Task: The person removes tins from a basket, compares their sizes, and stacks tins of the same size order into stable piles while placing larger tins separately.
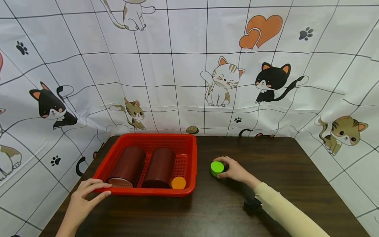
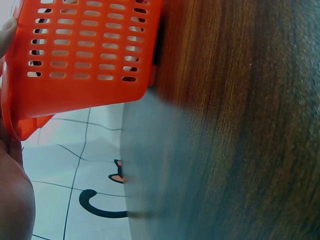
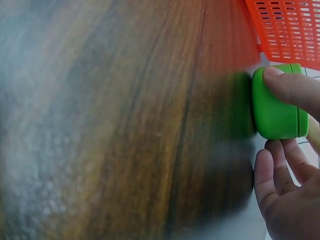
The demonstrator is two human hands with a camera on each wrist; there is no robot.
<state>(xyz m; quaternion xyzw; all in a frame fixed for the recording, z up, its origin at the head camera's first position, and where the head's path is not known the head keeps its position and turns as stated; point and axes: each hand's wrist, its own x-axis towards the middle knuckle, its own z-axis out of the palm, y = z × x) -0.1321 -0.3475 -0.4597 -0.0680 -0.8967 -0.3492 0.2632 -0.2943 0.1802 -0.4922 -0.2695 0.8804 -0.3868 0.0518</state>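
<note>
A red plastic basket with slotted walls stands on the left half of the table. At its near left corner my left hand holds the rim between fingers and thumb; the left wrist view has the basket's slotted side close by. Inside lie two dark brown cylinders side by side and a small orange round piece in the near right corner. To the right of the basket, my right hand grips a small green round container. A seam runs near the container's top, and its base is right at the tabletop.
The dark wooden table reaches back to a white sheet printed with cats and grid lines, which also hangs along both sides. A black band shows at the right wrist, by the pale yellow sleeve.
</note>
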